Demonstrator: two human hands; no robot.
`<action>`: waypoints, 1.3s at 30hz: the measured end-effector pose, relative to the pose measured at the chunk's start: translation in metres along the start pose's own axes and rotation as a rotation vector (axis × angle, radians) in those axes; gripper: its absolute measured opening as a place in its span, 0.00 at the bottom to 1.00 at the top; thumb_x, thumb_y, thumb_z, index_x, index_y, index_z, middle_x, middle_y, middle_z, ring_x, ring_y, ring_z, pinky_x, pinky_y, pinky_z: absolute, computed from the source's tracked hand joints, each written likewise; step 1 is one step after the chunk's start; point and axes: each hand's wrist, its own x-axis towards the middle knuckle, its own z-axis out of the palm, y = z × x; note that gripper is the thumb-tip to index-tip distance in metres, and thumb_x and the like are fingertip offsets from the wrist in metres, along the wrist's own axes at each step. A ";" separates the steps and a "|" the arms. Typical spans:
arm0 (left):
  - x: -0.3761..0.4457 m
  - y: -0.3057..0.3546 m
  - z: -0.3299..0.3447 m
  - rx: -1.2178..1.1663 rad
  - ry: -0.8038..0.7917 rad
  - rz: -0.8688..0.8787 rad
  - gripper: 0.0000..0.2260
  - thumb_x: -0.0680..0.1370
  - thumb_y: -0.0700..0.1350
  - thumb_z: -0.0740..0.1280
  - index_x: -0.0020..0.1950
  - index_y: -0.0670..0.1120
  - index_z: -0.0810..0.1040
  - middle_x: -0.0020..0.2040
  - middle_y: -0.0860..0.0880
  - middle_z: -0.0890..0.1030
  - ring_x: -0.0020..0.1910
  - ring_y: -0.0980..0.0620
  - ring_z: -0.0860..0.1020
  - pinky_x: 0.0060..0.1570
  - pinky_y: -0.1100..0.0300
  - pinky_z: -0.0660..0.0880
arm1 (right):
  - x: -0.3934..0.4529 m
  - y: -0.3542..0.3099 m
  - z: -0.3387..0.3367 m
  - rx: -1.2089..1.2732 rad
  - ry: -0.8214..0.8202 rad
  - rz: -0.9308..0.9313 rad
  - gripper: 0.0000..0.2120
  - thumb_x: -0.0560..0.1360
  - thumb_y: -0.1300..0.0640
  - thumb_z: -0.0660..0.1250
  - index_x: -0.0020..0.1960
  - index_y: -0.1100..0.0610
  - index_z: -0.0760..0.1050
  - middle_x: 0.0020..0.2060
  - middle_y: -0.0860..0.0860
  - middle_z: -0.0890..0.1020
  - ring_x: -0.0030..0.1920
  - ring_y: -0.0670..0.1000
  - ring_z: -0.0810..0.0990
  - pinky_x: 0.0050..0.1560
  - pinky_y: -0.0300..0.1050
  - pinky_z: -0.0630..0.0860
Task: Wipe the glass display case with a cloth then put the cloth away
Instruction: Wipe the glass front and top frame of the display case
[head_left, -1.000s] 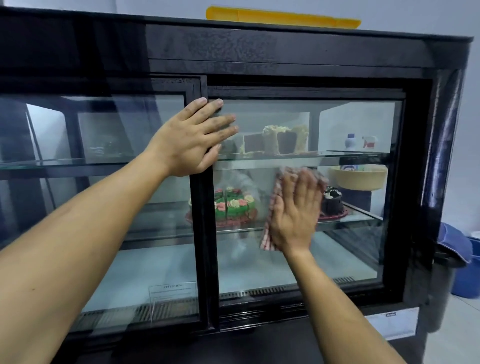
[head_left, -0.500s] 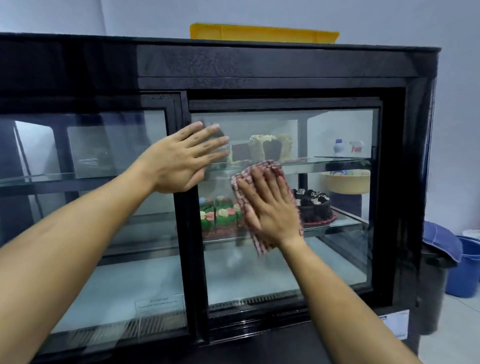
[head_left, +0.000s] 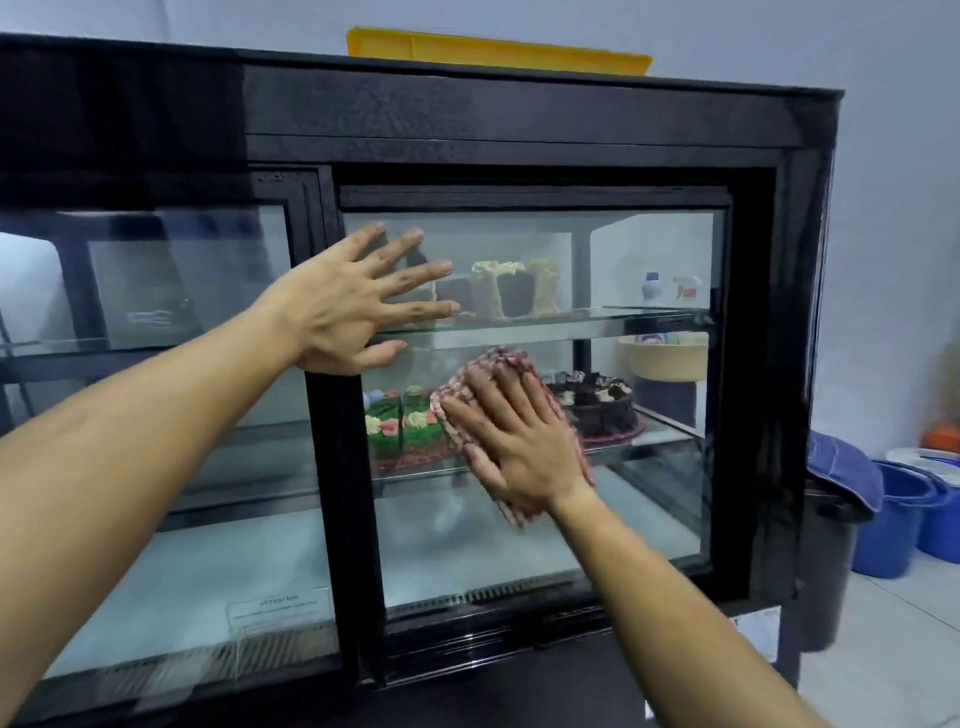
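Observation:
The black-framed glass display case (head_left: 519, 119) fills the view, with two sliding glass doors. A red-and-white checked cloth (head_left: 496, 364) lies flat against the right door's glass (head_left: 623, 249), at mid height. My right hand (head_left: 511, 441) presses the cloth to the glass with straight fingers pointing up and left. My left hand (head_left: 353, 306) rests flat with spread fingers on the upper left of the same door, across the black centre post (head_left: 337, 467). Most of the cloth is hidden under my right hand.
Inside are a green decorated cake (head_left: 402, 426), a chocolate cake (head_left: 600, 405) and a pale cake (head_left: 514, 288) on glass shelves. A yellow tray (head_left: 493, 52) lies on top. A black bin (head_left: 831, 545) and blue buckets (head_left: 893, 525) stand on the floor at the right.
My right hand has slid the cloth leftwards and slightly up across the right door. My left hand has spread its fingers and stays near the centre post.

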 end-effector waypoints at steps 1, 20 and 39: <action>-0.001 0.001 0.001 0.013 -0.001 -0.008 0.31 0.80 0.64 0.39 0.84 0.62 0.40 0.85 0.48 0.46 0.84 0.37 0.46 0.81 0.38 0.47 | 0.014 0.026 -0.010 -0.036 -0.020 -0.065 0.29 0.84 0.43 0.56 0.84 0.45 0.57 0.83 0.56 0.57 0.83 0.60 0.53 0.83 0.62 0.50; 0.001 0.005 -0.001 -0.021 0.027 -0.033 0.31 0.81 0.63 0.47 0.85 0.60 0.52 0.85 0.46 0.55 0.83 0.35 0.52 0.80 0.36 0.52 | 0.042 0.079 -0.017 -0.010 0.090 0.390 0.28 0.87 0.42 0.48 0.84 0.50 0.53 0.83 0.58 0.56 0.82 0.65 0.56 0.82 0.63 0.51; 0.001 0.009 0.001 -0.005 0.021 -0.050 0.32 0.81 0.64 0.44 0.85 0.61 0.45 0.85 0.47 0.51 0.84 0.36 0.50 0.80 0.37 0.51 | -0.041 0.112 -0.008 0.142 0.175 1.404 0.32 0.85 0.44 0.41 0.85 0.57 0.44 0.84 0.63 0.44 0.83 0.67 0.41 0.81 0.64 0.37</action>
